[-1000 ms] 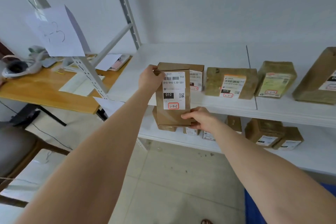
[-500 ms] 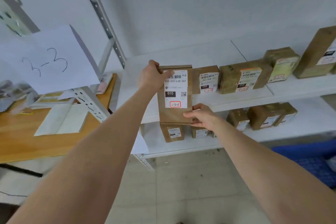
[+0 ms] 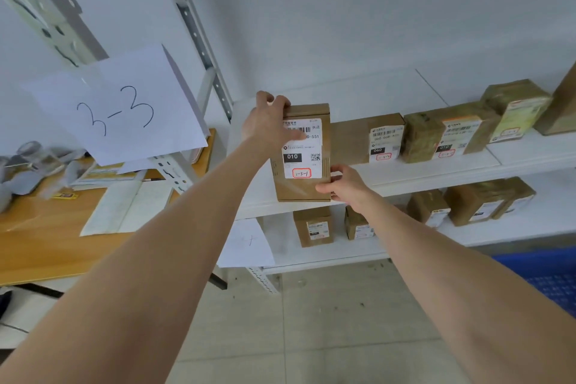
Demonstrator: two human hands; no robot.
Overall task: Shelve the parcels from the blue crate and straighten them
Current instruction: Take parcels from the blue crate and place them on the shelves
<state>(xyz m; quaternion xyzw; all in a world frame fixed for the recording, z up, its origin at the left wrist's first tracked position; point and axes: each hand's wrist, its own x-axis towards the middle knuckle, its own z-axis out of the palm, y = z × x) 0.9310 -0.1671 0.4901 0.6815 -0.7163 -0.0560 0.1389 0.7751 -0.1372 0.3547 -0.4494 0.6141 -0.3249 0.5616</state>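
A tall brown parcel (image 3: 304,187) with a white label marked 010 stands upright at the front left of the white upper shelf (image 3: 405,178). My left hand (image 3: 268,123) grips its top left corner, thumb across the label. My right hand (image 3: 344,185) holds its lower right edge. To its right stands a row of brown parcels: one marked 060 (image 3: 367,140), a taped one (image 3: 442,134) and a smaller one (image 3: 514,109). A corner of the blue crate (image 3: 548,277) shows at the lower right.
The lower shelf (image 3: 467,237) carries several small brown parcels. A paper sign reading 3-3 (image 3: 118,109) hangs on the grey upright at left. Beyond it is a wooden desk (image 3: 46,243) with papers. The floor below is tiled.
The parcel went from being held in front of the shelf edge to standing on the upper shelf, both hands still on it. My view swung left and closer.
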